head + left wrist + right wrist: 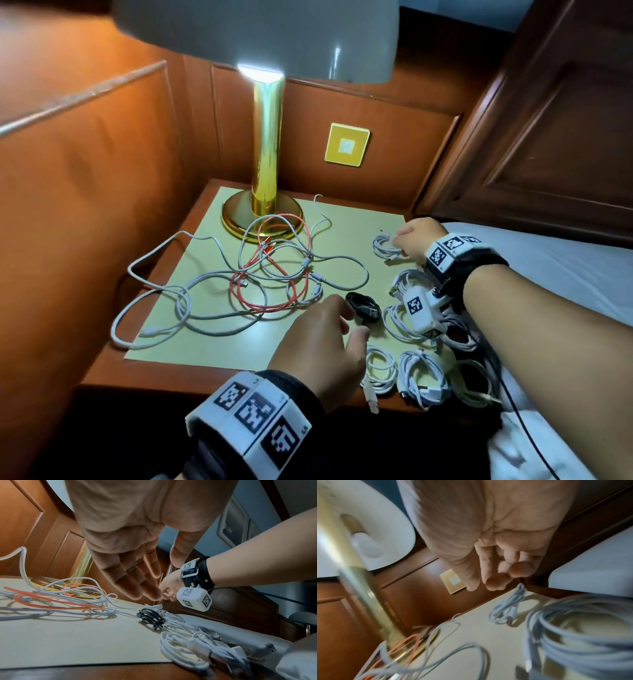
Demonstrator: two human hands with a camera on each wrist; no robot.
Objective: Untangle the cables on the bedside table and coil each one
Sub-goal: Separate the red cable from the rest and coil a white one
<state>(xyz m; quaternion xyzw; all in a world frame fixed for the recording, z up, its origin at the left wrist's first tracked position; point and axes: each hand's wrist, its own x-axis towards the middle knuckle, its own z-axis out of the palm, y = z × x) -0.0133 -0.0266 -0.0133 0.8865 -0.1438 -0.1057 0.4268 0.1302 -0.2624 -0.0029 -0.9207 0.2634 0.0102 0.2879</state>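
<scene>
A loose tangle of white and red cables sprawls over the pale mat of the bedside table, reaching the lamp base. On the mat's right side lie several coiled white cables and one black coil. My left hand hovers just left of the black coil, its fingers straight and relaxed, holding nothing. My right hand is at the far right, right over a small white coil. In the right wrist view its fingers hang loosely curled just above that coil, gripping nothing.
A lamp with a gold base and a wide shade stands at the back of the table. Wood panelling with a yellow switch plate is behind. The bed adjoins the table's right edge. One white cable loop overhangs the left edge.
</scene>
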